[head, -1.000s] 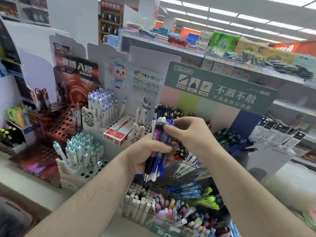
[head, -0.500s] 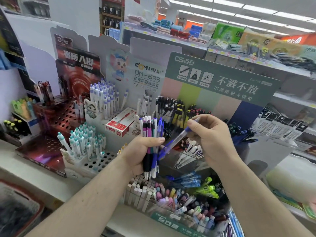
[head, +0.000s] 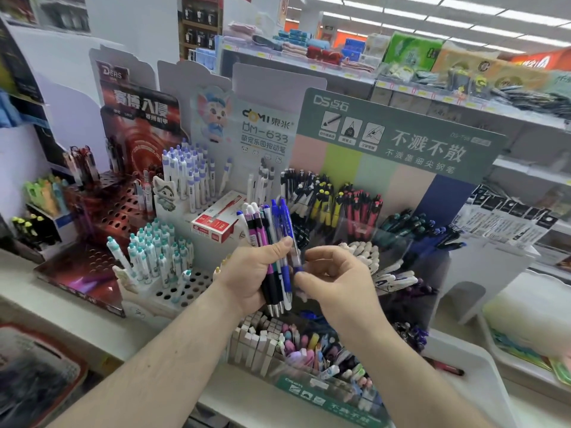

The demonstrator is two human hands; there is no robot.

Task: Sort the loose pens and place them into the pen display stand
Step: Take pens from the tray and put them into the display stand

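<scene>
Mostly unsorted: your left hand (head: 256, 273) grips the pen bundle (head: 272, 251); your right hand (head: 333, 279) seemingly pinches a blue pen (head: 289, 233), none yet slotted in the stand (head: 355, 217).

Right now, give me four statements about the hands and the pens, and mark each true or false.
1. The left hand grips a bundle of pens, clicker ends up. True.
2. The right hand is empty and hangs well away from the bundle. False: its fingertips pinch a blue pen at the bundle's edge.
3. A red box lies on the white stand behind the hands. True.
4. The teal-capped pens lie flat. False: they stand upright in holes.
</scene>
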